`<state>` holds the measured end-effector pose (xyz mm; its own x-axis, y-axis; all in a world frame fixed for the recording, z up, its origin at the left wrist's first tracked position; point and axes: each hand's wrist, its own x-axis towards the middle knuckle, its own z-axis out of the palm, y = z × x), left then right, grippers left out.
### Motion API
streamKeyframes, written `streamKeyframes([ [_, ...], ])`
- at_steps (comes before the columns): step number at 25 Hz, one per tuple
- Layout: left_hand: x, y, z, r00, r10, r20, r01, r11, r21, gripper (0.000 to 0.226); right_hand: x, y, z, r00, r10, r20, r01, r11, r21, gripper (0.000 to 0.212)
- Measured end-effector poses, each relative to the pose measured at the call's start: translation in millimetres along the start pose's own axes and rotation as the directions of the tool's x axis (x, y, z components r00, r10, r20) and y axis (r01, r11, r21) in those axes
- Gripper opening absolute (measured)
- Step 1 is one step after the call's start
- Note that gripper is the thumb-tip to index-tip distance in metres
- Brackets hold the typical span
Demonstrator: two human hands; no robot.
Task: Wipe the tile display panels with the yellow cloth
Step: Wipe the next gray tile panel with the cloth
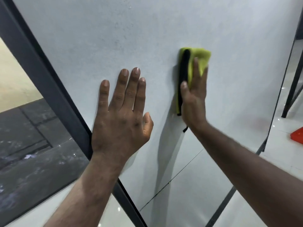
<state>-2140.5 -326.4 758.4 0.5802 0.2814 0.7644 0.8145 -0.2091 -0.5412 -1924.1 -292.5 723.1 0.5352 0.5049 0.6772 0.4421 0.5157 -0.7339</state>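
A large pale grey tile display panel (131,38) fills most of the view, held in a dark metal frame (41,66). My left hand (122,115) lies flat on the panel with straight fingers, near its left edge. To its right, my right hand (195,97) presses a folded yellow cloth (199,58) with a black edge strip against the panel. The fingers are straight over the cloth and the thumb lies along its black strip. Part of the cloth is hidden under the palm.
A dark tiled panel (32,153) stands to the left beyond the frame. Glossy white floor tiles (282,158) lie at the lower right, with a red object (297,134) on them. Another dark frame leg (293,89) stands at the right edge.
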Motion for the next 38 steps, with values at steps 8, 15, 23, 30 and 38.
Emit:
streamKeyframes([
  [8, -1, 3, -3, 0.999, -0.002, 0.039, 0.002, 1.0, -0.013, 0.083, 1, -1, 9, 0.963, 0.231, -0.136, -0.224, 0.972, 0.065, 0.065],
  [15, -5, 6, -3, 0.998, -0.012, 0.067, 0.013, 1.0, -0.016, 0.084, -27, 55, -1, 0.888, 0.437, -0.144, -0.412, 0.895, 0.172, 0.065],
  [23, -23, 62, 17, 0.99, -0.015, 0.138, 0.016, 1.0, -0.008, 0.088, -80, 107, -11, 0.81, 0.582, -0.073, -0.562, 0.806, 0.189, 0.064],
  [30, -34, 110, 57, 0.963, 0.221, 0.155, -0.235, 0.969, 0.076, 0.078, -118, 158, -44, 0.829, 0.558, -0.017, -0.552, 0.824, 0.125, 0.066],
  [38, -40, 111, 65, 0.899, 0.404, 0.17, -0.428, 0.892, 0.143, 0.073, -138, 202, -41, 0.561, 0.818, -0.125, -0.763, 0.57, 0.305, 0.065],
])
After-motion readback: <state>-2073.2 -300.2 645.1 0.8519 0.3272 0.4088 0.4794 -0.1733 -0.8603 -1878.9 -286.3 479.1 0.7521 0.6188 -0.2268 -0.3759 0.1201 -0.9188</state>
